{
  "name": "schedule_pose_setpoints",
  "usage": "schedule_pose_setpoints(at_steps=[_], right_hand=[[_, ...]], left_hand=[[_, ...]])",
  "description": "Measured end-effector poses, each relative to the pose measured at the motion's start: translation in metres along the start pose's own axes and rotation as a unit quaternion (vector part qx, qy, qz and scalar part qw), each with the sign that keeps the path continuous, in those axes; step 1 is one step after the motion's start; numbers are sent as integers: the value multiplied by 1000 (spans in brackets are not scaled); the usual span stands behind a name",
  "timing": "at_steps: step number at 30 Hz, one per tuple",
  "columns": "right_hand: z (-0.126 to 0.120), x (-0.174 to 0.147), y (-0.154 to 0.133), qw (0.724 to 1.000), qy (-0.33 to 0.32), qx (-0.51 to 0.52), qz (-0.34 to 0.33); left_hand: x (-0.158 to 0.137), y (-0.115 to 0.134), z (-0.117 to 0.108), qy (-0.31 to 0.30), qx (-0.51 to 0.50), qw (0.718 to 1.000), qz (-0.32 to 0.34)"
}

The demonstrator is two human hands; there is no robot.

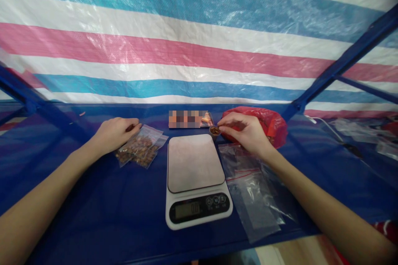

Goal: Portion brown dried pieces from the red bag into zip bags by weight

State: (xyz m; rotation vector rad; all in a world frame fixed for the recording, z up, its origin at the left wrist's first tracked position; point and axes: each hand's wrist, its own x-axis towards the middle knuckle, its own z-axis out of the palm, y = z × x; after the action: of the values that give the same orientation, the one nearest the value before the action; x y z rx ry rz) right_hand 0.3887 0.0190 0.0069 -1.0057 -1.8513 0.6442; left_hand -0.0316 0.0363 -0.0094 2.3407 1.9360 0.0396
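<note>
My left hand [116, 132] is curled at the upper left of some clear zip bags [141, 149], its fingers closed at the edge of one. Small brown pieces, too small to identify, fill these bags, which lie overlapping. With thumb and fingertips, my right hand [245, 130] pinches the rim of a small cup [214, 131] that contains similar brown pieces. A red plastic bag [275, 126] sits behind and beside that hand, partly hidden by it. Between my hands lies a white digital kitchen scale [195, 165]; nothing is on its plate and its display seems to read zero.
Flat clear zip bags [258, 203] with red seal lines lie right of the scale. Behind it is a flat box [207, 120], partly blurred out. More clear plastic [357, 126] and a cable [329, 128] are at right. Blue metal posts [320, 72] and a striped sheet [174, 54] bound the blue table.
</note>
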Motion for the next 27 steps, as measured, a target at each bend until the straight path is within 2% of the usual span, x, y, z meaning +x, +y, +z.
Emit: schedule_pose_setpoints(at_steps=[14,19,23,27], right_hand=[[4,-2,-3,997,-62,27,20],[1,1,-3,1000,-14,10,5],[5,3,4,998,38,42,21],[15,5,9,995,39,78,38]], left_hand=[[1,-2,1,2,-3,1000,-1],[1,-1,1,-2,3,1000,-2],[2,-3,2,2,-3,1000,7],[2,-4,3,7,0,1000,6]])
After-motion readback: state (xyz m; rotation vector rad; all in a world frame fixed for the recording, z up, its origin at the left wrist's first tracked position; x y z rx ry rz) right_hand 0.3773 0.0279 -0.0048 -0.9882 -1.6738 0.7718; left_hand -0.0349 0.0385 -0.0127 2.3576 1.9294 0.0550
